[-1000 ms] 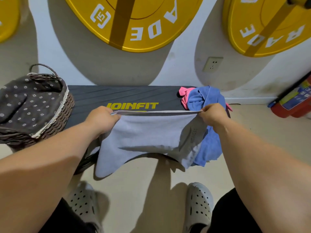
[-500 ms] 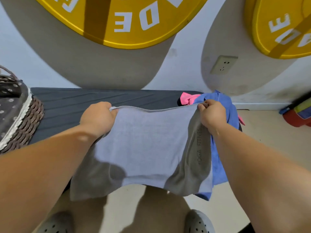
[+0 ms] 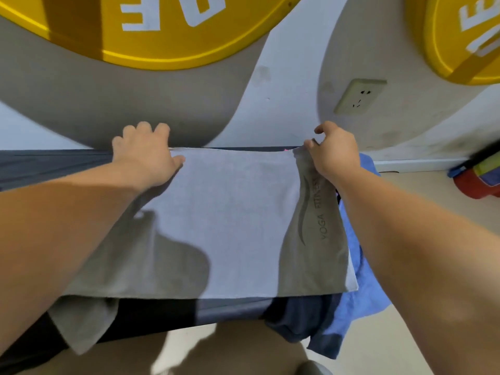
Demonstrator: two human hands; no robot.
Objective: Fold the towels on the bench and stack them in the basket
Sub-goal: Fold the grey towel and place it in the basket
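Observation:
A grey towel (image 3: 230, 220) printed "YOGA FITNESS" lies spread flat across the dark bench (image 3: 40, 166), its near edge hanging over the bench front. My left hand (image 3: 146, 152) covers and grips the towel's far left corner with its fingers curled. At the far right corner my right hand (image 3: 332, 152) pinches the cloth, where a strip is turned over. Partly under the grey towel's right side, a crumpled blue towel (image 3: 365, 280) hangs off the bench. The basket is out of view.
The bench stands against a white wall with two big yellow weight plates (image 3: 167, 28) and a wall socket (image 3: 357, 97). A red and blue object (image 3: 479, 177) lies on the floor at the right. A grey shoe (image 3: 311, 369) shows at the bottom.
Both hands carried the grey towel up and away from me and laid it flat on the bench. The view tilted and moved closer, so the basket has left the frame.

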